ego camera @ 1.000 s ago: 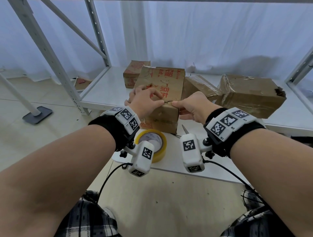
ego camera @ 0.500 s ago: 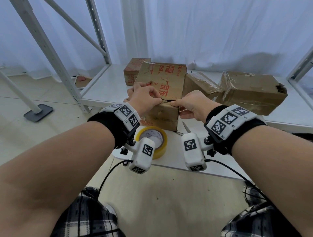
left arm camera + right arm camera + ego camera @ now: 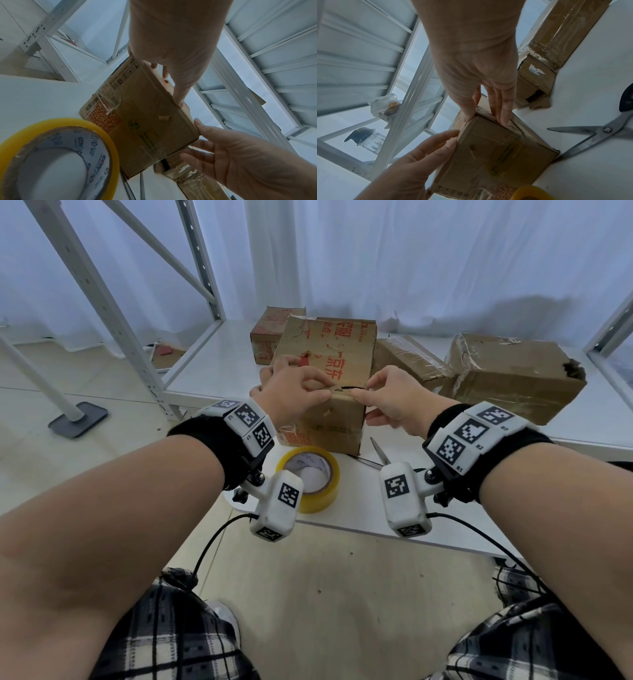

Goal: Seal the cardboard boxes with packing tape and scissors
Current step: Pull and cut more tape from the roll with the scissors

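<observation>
Hands (image 3: 294, 395) (image 3: 394, 398) pinch box (image 3: 329, 422) top edge; tape roll (image 3: 310, 477) just beside.

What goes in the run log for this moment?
stage: closing flaps | left hand: pinching box top edge | right hand: same | tape roll, scissors: untouched

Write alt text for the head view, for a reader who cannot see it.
Both hands, left hand and right hand, pinch the near top edge of a cardboard box on a white shelf. A yellow tape roll and scissors lie in front.
</observation>
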{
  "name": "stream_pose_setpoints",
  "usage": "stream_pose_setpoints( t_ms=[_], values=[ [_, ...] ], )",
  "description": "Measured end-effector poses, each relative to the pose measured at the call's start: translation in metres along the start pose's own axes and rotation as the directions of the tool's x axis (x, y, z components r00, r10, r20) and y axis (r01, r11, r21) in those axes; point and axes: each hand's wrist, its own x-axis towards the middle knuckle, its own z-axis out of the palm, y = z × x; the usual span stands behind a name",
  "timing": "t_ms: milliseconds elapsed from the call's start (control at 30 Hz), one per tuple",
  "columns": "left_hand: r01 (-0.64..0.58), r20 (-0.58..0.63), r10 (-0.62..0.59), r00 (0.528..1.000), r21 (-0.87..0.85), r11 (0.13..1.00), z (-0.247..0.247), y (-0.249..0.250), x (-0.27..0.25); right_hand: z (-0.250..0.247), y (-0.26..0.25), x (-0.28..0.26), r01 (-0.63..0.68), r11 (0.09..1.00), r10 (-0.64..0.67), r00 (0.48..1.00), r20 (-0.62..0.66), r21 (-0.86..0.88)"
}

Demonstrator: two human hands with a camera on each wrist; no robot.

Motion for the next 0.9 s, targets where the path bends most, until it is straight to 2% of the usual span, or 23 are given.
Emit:
stream_pose_setpoints(
  t_ms=[133, 267, 367, 667, 900],
  values=[
    [0.003, 0.04, -0.003, 0.999, -0.02, 1.0, 0.001, -0.001, 0.001, -0.005, 0.002, 0.002, 0.093, 0.994, -0.09, 0.995, 0.045, -0.065],
    [0.041, -0.02, -0.041, 0.999, 0.009, 0.999, 0.001, -0.001, 0.002, -0.009, 0.002, 0.002, 0.155, 0.984, -0.147, 0.985, 0.086, -0.09],
    [0.053, -0.054, -0.052, 0.997, 0.029, 0.998, 0.001, 0.001, 0.002, -0.009, 0.002, 0.005, 0.164, 0.981, -0.153, 0.982, 0.106, -0.1],
    [0.051, -0.028, -0.047, 0.999, 0.161, 0.986, -0.001, 0.006, 0.004, -0.007, -0.001, 0.011, 0.204, 0.944, -0.186, 0.978, 0.092, -0.259],
    [-0.06, 0.022, 0.057, 0.998, 0.226, 0.972, -0.003, 0.012, 0.009, -0.008, -0.003, 0.009, 0.167, 0.953, -0.136, 0.981, 0.137, -0.252]
  ],
)
